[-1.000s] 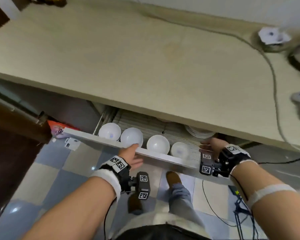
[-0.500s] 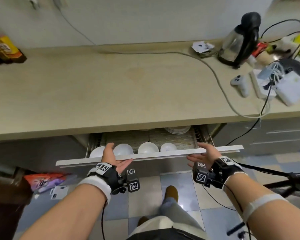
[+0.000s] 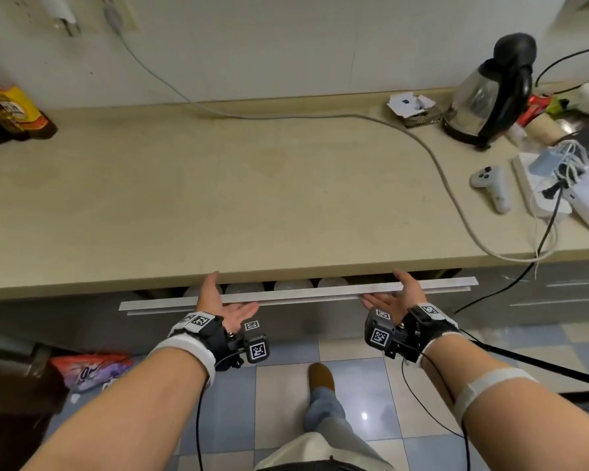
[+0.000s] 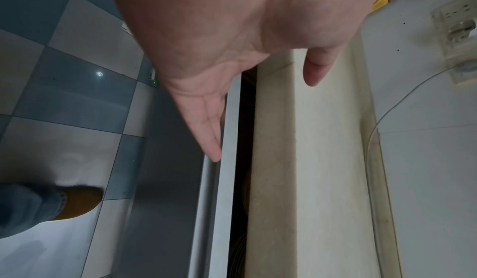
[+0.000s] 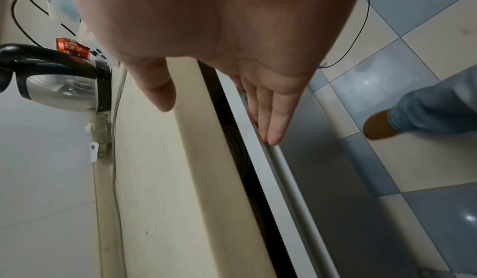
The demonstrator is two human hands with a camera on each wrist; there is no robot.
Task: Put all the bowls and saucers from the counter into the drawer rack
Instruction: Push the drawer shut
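Note:
The drawer's white front [image 3: 296,295] stands a narrow gap out from under the beige counter [image 3: 218,198]. Through the gap show the tops of white bowls [image 3: 244,287] in the rack, most of each hidden. My left hand [image 3: 230,297] presses flat against the front's left part, fingers [image 4: 206,131] straight along the rail and thumb over its top. My right hand [image 3: 388,294] presses the right part the same way, fingers [image 5: 271,119] straight. A stack of saucers [image 5: 237,149] shows dimly in the gap.
On the counter's right stand a kettle [image 3: 490,93], a white controller [image 3: 493,185], white boxes and cables [image 3: 558,178]. A grey cord [image 3: 320,117] runs across it. Bottles [image 3: 11,110] stand at the far left. A snack bag [image 3: 89,368] lies on the tiled floor.
The drawer has slid in from well open to a narrow gap, with both hands moving forward against its front. The bowls are now mostly hidden under the counter.

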